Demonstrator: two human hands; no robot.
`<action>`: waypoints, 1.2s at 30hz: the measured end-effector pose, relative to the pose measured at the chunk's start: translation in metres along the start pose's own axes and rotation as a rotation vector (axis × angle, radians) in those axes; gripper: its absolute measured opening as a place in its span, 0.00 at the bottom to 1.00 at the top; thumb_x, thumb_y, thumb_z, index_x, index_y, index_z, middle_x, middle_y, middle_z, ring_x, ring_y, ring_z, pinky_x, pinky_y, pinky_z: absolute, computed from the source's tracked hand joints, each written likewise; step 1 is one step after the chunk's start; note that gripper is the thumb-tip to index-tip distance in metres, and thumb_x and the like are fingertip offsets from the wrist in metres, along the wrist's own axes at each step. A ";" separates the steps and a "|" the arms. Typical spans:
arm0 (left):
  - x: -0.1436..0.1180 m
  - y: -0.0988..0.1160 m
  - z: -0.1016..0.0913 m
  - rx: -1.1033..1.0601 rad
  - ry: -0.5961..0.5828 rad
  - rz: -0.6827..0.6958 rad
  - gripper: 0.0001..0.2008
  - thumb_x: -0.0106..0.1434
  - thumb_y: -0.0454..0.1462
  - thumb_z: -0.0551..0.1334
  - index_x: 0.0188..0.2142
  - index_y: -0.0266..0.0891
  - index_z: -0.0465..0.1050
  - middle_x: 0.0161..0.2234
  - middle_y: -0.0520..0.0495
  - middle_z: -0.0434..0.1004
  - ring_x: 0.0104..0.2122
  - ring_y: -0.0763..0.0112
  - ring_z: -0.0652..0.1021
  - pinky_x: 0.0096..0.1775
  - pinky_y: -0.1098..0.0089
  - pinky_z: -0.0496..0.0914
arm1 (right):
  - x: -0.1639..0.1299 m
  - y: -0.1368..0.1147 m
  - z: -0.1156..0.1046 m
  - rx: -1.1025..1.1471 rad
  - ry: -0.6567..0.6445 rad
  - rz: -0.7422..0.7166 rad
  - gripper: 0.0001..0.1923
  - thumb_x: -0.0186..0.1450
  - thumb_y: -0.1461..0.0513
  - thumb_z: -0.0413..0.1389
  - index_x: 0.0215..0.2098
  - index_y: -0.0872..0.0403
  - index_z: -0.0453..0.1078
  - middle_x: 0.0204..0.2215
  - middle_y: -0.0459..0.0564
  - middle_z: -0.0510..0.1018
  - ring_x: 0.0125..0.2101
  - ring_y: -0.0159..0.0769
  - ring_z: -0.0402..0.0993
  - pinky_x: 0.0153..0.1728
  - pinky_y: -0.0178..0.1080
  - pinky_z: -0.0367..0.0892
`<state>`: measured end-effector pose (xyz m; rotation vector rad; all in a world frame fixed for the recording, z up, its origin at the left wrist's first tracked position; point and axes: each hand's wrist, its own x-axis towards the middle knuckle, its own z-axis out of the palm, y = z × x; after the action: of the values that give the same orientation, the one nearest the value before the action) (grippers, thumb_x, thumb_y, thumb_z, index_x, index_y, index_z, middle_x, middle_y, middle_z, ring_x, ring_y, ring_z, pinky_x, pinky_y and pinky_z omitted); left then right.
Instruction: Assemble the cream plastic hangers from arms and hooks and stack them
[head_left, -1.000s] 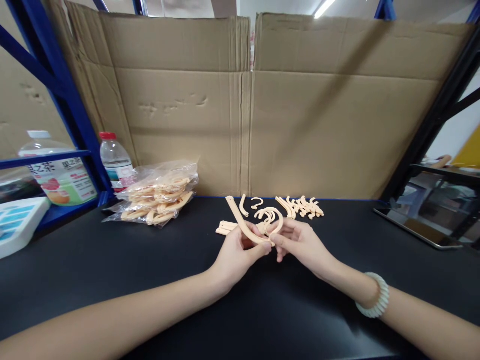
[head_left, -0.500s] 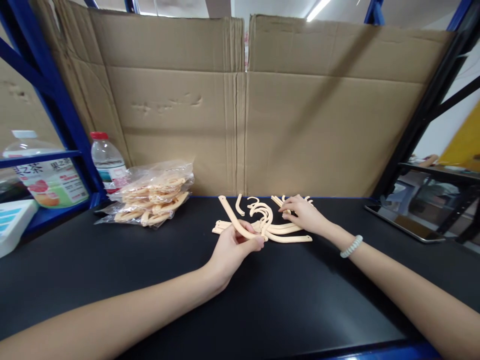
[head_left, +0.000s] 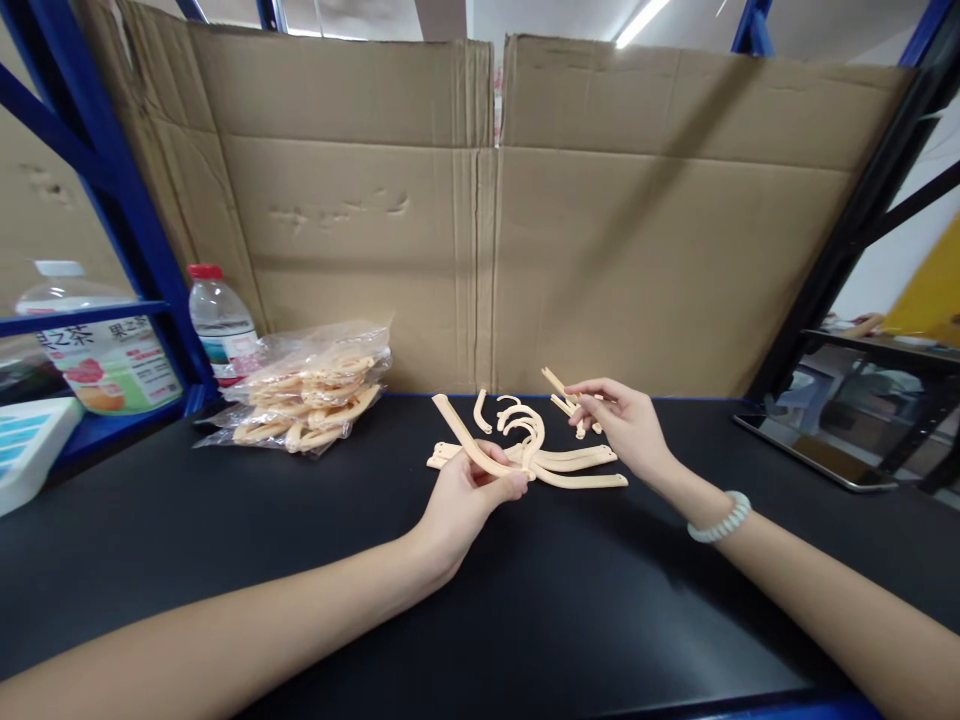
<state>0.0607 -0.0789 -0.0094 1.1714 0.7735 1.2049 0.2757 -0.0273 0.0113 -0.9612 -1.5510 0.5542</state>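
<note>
In left hand [head_left: 466,500], curved strip [head_left: 469,450] up-left

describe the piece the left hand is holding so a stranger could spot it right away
Start at the black table before the cardboard wall; near its middle lies a cluster of cream plastic parts. The long curved strip is pinched in the left hand, one end raised off the table.
</note>
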 end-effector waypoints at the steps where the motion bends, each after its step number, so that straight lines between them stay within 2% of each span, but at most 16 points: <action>1: 0.000 0.000 0.000 -0.010 0.001 0.003 0.17 0.48 0.32 0.71 0.33 0.37 0.64 0.25 0.55 0.74 0.29 0.76 0.73 0.35 0.72 0.66 | -0.006 -0.008 0.004 0.097 0.002 0.042 0.12 0.62 0.55 0.57 0.38 0.54 0.73 0.27 0.50 0.79 0.26 0.34 0.75 0.30 0.39 0.70; 4: 0.001 -0.001 -0.001 -0.037 0.005 0.021 0.19 0.47 0.31 0.71 0.34 0.37 0.63 0.26 0.55 0.75 0.29 0.76 0.73 0.35 0.73 0.66 | -0.025 -0.028 0.016 0.348 -0.019 0.164 0.12 0.59 0.54 0.61 0.36 0.53 0.75 0.41 0.53 0.79 0.34 0.36 0.77 0.37 0.40 0.72; 8: 0.001 -0.001 -0.001 -0.073 0.011 0.028 0.20 0.46 0.30 0.71 0.35 0.38 0.63 0.26 0.55 0.75 0.29 0.75 0.74 0.35 0.73 0.66 | -0.040 -0.041 0.026 0.511 -0.024 0.281 0.11 0.58 0.55 0.62 0.34 0.54 0.77 0.40 0.52 0.79 0.34 0.33 0.76 0.42 0.39 0.71; 13: 0.000 0.000 -0.001 -0.099 0.023 0.019 0.20 0.46 0.29 0.71 0.35 0.38 0.63 0.25 0.55 0.75 0.28 0.75 0.75 0.35 0.72 0.67 | -0.044 -0.037 0.029 0.590 -0.029 0.383 0.11 0.54 0.58 0.66 0.33 0.53 0.76 0.37 0.50 0.78 0.32 0.32 0.74 0.42 0.40 0.70; 16: -0.001 0.000 -0.001 -0.111 0.030 0.018 0.21 0.45 0.28 0.70 0.35 0.38 0.62 0.25 0.56 0.75 0.28 0.75 0.75 0.35 0.72 0.67 | -0.044 -0.034 0.030 0.590 0.045 0.432 0.16 0.50 0.61 0.67 0.38 0.51 0.74 0.44 0.49 0.74 0.32 0.31 0.73 0.43 0.41 0.71; 19: 0.000 -0.001 -0.001 -0.126 0.031 0.016 0.21 0.45 0.28 0.70 0.36 0.39 0.62 0.25 0.56 0.76 0.29 0.74 0.75 0.35 0.72 0.67 | -0.044 -0.033 0.031 0.648 0.000 0.438 0.21 0.50 0.64 0.66 0.42 0.49 0.73 0.49 0.50 0.71 0.33 0.31 0.73 0.44 0.41 0.70; 22: 0.001 -0.001 -0.002 -0.137 0.019 0.011 0.22 0.46 0.28 0.70 0.37 0.39 0.62 0.27 0.55 0.76 0.30 0.73 0.76 0.37 0.70 0.67 | -0.045 -0.033 0.033 0.718 -0.157 0.437 0.19 0.51 0.65 0.65 0.42 0.52 0.73 0.39 0.49 0.74 0.35 0.32 0.73 0.46 0.41 0.69; 25: 0.000 0.000 -0.002 -0.146 -0.009 0.010 0.23 0.47 0.28 0.70 0.39 0.40 0.61 0.28 0.54 0.76 0.32 0.72 0.76 0.38 0.69 0.67 | -0.047 -0.034 0.035 0.700 -0.236 0.450 0.18 0.53 0.64 0.65 0.42 0.53 0.72 0.35 0.48 0.76 0.37 0.34 0.74 0.47 0.42 0.68; 32: 0.000 0.002 -0.002 -0.146 -0.069 0.018 0.21 0.48 0.29 0.70 0.37 0.40 0.60 0.28 0.54 0.75 0.32 0.72 0.76 0.39 0.69 0.66 | -0.050 -0.035 0.036 0.421 -0.261 0.308 0.11 0.55 0.60 0.65 0.36 0.54 0.73 0.35 0.49 0.78 0.39 0.36 0.74 0.47 0.41 0.67; 36: 0.001 0.001 -0.002 -0.153 -0.097 0.011 0.21 0.47 0.29 0.70 0.36 0.41 0.61 0.30 0.53 0.76 0.36 0.69 0.77 0.44 0.65 0.66 | -0.050 -0.032 0.037 0.419 -0.287 0.296 0.11 0.54 0.60 0.65 0.36 0.53 0.74 0.35 0.49 0.79 0.38 0.37 0.76 0.44 0.42 0.69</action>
<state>0.0590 -0.0771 -0.0088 1.1008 0.5920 1.1859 0.2306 -0.0800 -0.0002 -0.8117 -1.4631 1.2192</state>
